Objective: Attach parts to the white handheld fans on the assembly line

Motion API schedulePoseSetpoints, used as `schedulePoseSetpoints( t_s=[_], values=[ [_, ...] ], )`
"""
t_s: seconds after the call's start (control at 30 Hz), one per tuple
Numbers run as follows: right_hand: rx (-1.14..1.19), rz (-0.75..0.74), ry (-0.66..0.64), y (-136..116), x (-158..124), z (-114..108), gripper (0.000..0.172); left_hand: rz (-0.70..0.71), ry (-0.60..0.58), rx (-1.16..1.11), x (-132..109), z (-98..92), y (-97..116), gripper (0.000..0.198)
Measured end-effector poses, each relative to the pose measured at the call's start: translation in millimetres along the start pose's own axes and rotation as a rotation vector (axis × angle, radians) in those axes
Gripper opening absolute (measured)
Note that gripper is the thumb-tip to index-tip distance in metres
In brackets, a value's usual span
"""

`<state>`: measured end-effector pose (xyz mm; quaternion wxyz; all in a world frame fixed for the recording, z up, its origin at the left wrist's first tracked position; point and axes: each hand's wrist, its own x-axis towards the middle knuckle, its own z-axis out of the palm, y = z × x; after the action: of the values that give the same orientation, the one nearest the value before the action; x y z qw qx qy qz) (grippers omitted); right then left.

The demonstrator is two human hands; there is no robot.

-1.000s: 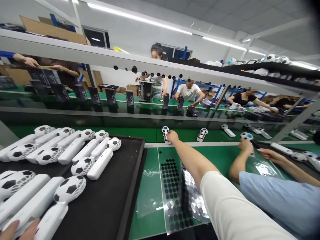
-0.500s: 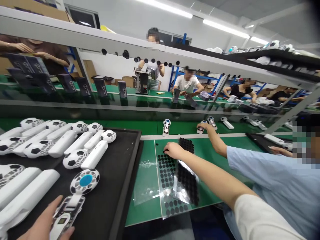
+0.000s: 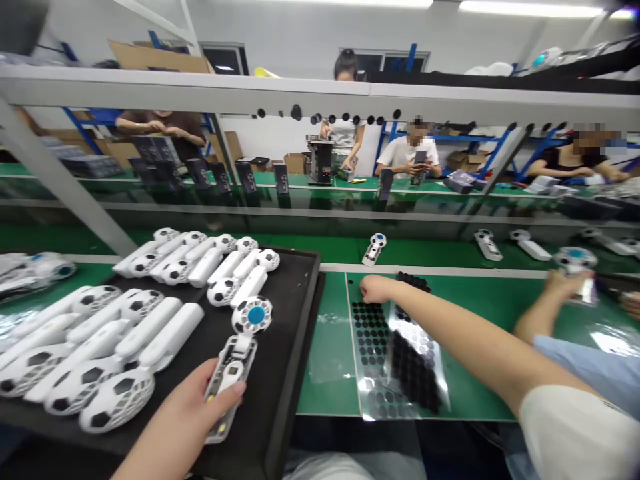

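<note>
My left hand grips the open handle of a white hand-held fan, which has a football-patterned head and a blue hub and lies over the black tray. Many finished white fans lie beside it on the tray. My right hand rests on a clear sheet of black adhesive dots, its fingers bunched at the sheet's far edge. A silvery backing sheet with more dots lies next to it. Whether those fingers hold a dot is hidden.
A co-worker's hands in a blue sleeve work on a fan at the right. Green conveyor belt runs behind the mat, with fans standing on it. Behind that are a glass panel, a metal shelf rail, and other people.
My right hand has come back from the far belt onto the dot sheet. My left hand has raised the turned-over fan on the tray. The view has swung left and levelled.
</note>
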<state>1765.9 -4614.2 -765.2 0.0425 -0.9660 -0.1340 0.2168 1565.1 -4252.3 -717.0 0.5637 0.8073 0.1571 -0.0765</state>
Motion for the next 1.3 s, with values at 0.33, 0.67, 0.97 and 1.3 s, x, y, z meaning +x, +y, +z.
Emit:
schedulePoseSetpoints(
  t_s=[0.33,0.67,0.97,1.3],
  values=[
    [0.464,-0.214,0.435,-88.5,-116.8,-17.8,0.021,-0.001,-0.235,-0.348,-17.4,46.2,43.2,0.045],
    [0.400,-0.731,0.681,-151.5,-167.1,-12.3,0.019,0.169,-0.254,-0.124,-22.5,71.4,47.1,0.051],
    [0.228,-0.662,0.653,-155.0,-167.4,-13.5,0.017,0.240,-0.210,-0.067,-29.2,70.9,45.1,0.048],
    [0.208,-0.682,0.632,-155.4,-166.1,-10.7,0.016,0.253,-0.211,-0.076,-28.6,71.1,44.3,0.049]
  ],
)
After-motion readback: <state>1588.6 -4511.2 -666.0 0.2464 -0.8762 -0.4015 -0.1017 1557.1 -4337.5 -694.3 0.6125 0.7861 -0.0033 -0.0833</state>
